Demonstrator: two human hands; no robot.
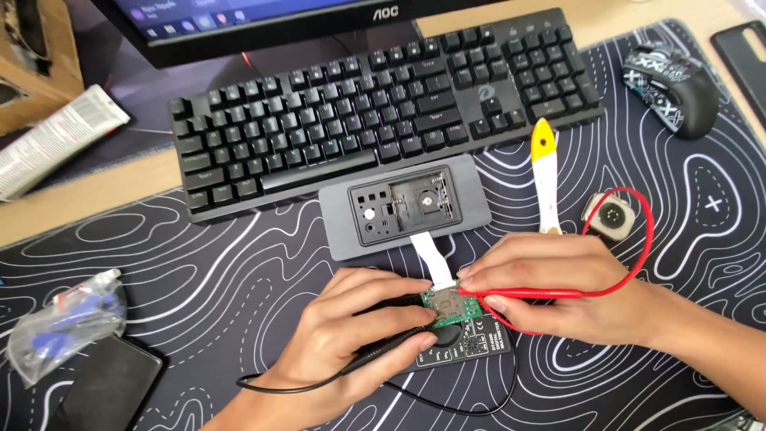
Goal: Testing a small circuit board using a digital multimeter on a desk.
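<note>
**Probing a small circuit board with two test leads**

Nearest you, your left hand (351,335) is closed pen-fashion around the black probe (391,347), whose black lead (319,389) trails off toward 7 o'clock across the patterned desk mat (199,279). Keep the heel of this hand planted on the mat so that the tip does not wander. At 3 o'clock from it, your right hand (550,287) pinches the red probe (527,294) between thumb and fingertips; its red lead (638,231) loops away toward 2 o'clock. Both tips meet over the small green circuit board (444,306), which lies at the centre of the view, between your hands and on top of a dark multimeter (467,345). The exact contact points are too small to tell.

Hold each probe steeply and touch one pad only; a slanted tip is likely to bridge neighbouring contacts. At 12 o'clock from the board, a white ribbon cable (431,257) ties it to the grey housing (405,206), so avoid dragging the board, which would strain that cable.

Farther out, a white and yellow pry tool (545,172) lies at 1 o'clock, a small round-faced module (610,215) at 2 o'clock, and the black keyboard (375,104) beyond the housing. Keep the slack leads clear of these.
</note>
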